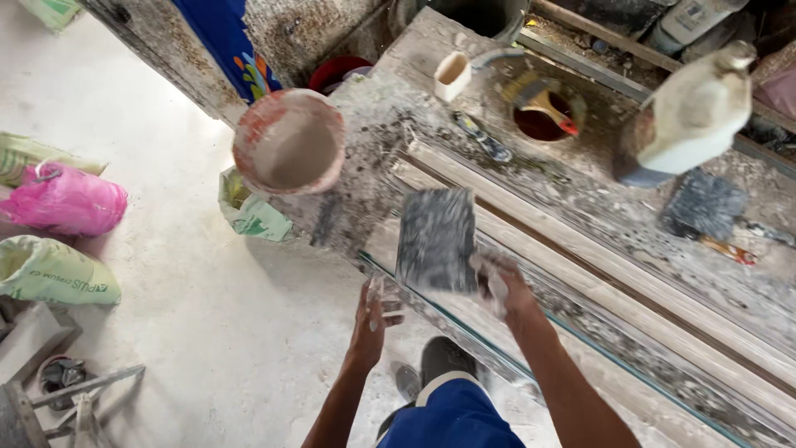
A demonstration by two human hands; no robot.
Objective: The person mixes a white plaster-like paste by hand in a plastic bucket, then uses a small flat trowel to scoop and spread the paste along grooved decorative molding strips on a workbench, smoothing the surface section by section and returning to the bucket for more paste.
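A flat dark sanding block (435,239), rectangular and speckled with pale dust, is held by its lower right corner in the right hand (500,282), the fingers closed on it; it sits just above the near end of a long wooden moulding (630,290) lying on the workbench (373,141). The left hand (373,311) hangs just below the bench edge, fingers loosely spread and holding nothing, coated in white powder. The moulding's ridges look pale and chalky along most of their visible length, with a brown groove showing between them, so the rubbing-down is judged to be partly done; how much remains cannot be told, the frame being motion-blurred. A round bowl (288,141) with a red-stained rim holds grey paste at the bench corner. A small cream cup (452,76), a tin with a brush (546,112), a white plastic jug (692,116) and a second dark block (703,203) stand farther along. Filled sacks (58,199) lie on the dusty floor.
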